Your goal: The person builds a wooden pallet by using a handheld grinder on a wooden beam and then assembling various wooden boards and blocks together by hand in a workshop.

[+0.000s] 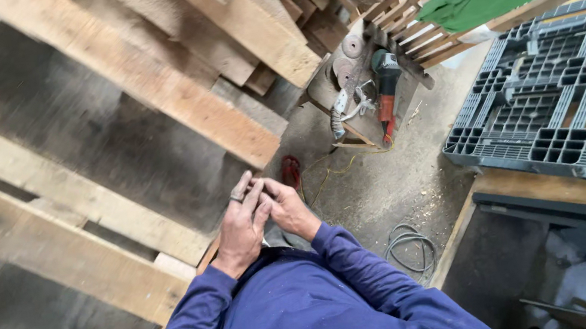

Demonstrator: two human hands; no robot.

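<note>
I see my left hand (241, 228) and right hand (287, 207) pressed together at my chest, fingers interlaced, holding nothing I can make out. The nearest plank (170, 90) lies ahead-left, its long axis running diagonally away; the left hand is nearer.

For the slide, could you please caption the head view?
Left hand and right hand meet over a concrete floor, amid wooden planks, an angle grinder and a grey plastic pallet.
</note>
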